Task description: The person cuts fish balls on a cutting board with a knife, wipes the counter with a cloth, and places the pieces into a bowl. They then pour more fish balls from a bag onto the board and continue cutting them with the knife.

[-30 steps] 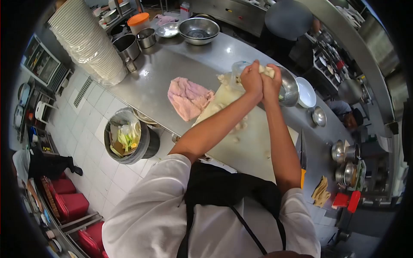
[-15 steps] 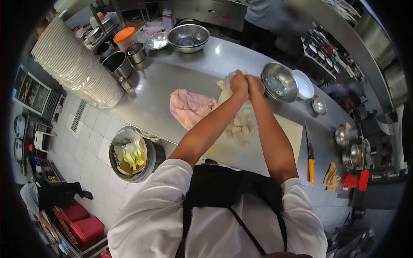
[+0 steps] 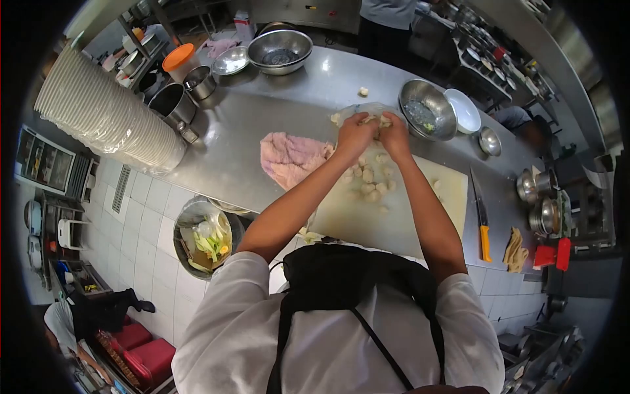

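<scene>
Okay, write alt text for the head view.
Left hand and right hand handle pale lumps over the far end of a cutting board, between a pink towel and steel bowl. A kitchen knife lies right of the board.

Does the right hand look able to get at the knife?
Probably yes: the knife lies beside the board, nothing covering its handle, on the same side as the right hand, which is busy at the bag.

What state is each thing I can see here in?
Pink cloth: crumpled.
Cutting board: flat, strewn with pale pieces.
Knife: lying unsheathed.
Metal bowl beside the white bowl: upright, a little inside.
Bin: open, holding scraps.
Orange-lidded tub: closed.
Tall stack: nested, plastic-wrapped.
</scene>
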A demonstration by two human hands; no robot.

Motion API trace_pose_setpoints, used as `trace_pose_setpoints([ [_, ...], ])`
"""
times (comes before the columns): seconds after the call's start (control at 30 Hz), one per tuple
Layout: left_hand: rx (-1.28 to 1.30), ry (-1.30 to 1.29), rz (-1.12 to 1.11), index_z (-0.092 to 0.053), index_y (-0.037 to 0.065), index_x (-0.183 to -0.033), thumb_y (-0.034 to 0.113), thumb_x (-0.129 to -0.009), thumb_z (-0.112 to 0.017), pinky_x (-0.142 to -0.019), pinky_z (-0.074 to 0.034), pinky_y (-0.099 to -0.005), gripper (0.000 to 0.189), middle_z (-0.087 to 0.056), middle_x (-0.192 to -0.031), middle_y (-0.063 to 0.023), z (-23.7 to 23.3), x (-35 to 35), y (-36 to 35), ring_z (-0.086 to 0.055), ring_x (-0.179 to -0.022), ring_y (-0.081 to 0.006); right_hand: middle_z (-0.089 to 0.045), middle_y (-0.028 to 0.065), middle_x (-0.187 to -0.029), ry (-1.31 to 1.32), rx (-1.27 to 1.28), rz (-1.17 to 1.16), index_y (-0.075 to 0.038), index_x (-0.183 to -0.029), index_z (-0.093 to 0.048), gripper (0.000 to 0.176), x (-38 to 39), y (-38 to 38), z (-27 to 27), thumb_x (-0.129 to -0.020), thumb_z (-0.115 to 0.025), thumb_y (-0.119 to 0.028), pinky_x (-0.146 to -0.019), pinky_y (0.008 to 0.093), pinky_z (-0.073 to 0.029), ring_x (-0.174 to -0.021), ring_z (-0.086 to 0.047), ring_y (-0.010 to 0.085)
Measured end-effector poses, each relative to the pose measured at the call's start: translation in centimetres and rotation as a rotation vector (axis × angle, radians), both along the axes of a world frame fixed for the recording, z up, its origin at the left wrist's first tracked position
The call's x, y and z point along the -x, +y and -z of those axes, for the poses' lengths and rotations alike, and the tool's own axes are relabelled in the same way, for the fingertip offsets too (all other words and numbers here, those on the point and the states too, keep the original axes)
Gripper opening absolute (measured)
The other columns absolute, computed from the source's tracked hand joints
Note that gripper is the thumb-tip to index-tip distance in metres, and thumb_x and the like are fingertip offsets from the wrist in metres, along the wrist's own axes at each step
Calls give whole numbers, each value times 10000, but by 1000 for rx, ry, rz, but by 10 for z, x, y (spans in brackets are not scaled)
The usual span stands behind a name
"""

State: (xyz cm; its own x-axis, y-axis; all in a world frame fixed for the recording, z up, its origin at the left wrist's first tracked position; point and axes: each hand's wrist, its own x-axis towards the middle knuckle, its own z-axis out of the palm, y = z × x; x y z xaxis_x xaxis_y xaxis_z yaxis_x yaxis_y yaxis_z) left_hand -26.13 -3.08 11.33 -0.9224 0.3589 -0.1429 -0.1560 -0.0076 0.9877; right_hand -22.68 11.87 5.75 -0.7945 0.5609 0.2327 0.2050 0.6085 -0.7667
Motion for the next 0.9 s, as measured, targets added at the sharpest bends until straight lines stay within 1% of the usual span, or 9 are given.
trace_pose_setpoints([
  [0.07, 272, 303, 38, -733, 5, -1155, 260, -878, -697, -821, -533, -319, 378, -755, -1009, -139, -6, 14, -8, -705, -913, -202, -695, 223, -1168, -25, -86, -27, -16, -1259, -644, 471, -7, 1, -12, -792, -601, -46, -991, 421, -485, -1133, -639, 387],
  [0.17, 171, 614, -210, -779, 49, -1028, 222, -849, -720, -718, -553, -325, 255, -757, -834, -131, 12, 79, 11, -728, -748, -234, -697, 217, -1166, -5, -167, -45, -15, -1254, -646, 441, -23, -5, -34, -815, -625, -48, -991, 431, -491, -1116, -646, 380],
  [0.4, 507, 814, 82, -746, 100, -1146, 195, -816, -718, -963, -535, -416, 345, -719, -1138, -171, 46, 198, 55, -685, -1057, -340, -716, 97, -1007, 277, 127, 121, 4, -1125, -685, 203, -153, -11, -52, -925, -660, -19, -858, 273, -526, -908, -664, 144],
  [0.47, 592, 827, 205, -725, 94, -1197, 201, -798, -745, -1011, -509, -419, 414, -683, -1236, -189, 54, 208, 73, -651, -1136, -347, -707, 71, -1007, 255, 124, 221, 20, -1101, -670, 159, -210, -8, -49, -948, -626, 21, -870, 269, -522, -922, -656, 140],
  [0.63, 568, 1233, 450, -659, 87, -1293, 213, -775, -792, -997, -511, -430, 549, -661, -1248, -186, 119, 254, 122, -637, -1131, -354, -690, 67, -984, 326, 378, 626, 35, -1116, -655, 186, -350, -16, -11, -950, -583, 76, -870, 284, -534, -903, -653, 130],
  [0.73, 843, 1204, 612, -585, 99, -1390, 256, -800, -784, -1022, -502, -433, 642, -614, -1333, -200, 124, 266, 140, -619, -1188, -356, -694, 62, -944, 305, 307, 841, 43, -1113, -658, 166, -412, -37, 2, -971, -575, 23, -831, 283, -526, -872, -646, 126],
  [0.77, 903, 1019, 691, -556, 105, -1426, 255, -823, -750, -1041, -494, -422, 651, -589, -1376, -201, 116, 261, 142, -607, -1221, -349, -696, 64, -933, 284, 281, 887, 49, -1111, -658, 165, -423, -41, 5, -975, -573, 10, -814, 283, -525, -857, -646, 126],
  [0.8, 923, 1017, 683, -660, 89, -1310, 207, -823, -719, -1010, -508, -426, 504, -629, -1323, -202, 120, 260, 143, -636, -1167, -358, -705, 67, -919, 183, 201, 945, 46, -1124, -661, 178, -429, -46, 5, -973, -581, -4, -795, 281, -529, -831, -646, 124],
  [0.9, 1013, 990, 697, -761, 62, -1101, 169, -815, -689, -952, -533, -444, 314, -698, -1175, -210, 127, 256, 142, -677, -1069, -364, -722, 107, -908, 177, 107, 943, 27, -1136, -670, 197, -407, -48, -6, -955, -621, -36, -775, 287, -542, -799, -677, 161],
])
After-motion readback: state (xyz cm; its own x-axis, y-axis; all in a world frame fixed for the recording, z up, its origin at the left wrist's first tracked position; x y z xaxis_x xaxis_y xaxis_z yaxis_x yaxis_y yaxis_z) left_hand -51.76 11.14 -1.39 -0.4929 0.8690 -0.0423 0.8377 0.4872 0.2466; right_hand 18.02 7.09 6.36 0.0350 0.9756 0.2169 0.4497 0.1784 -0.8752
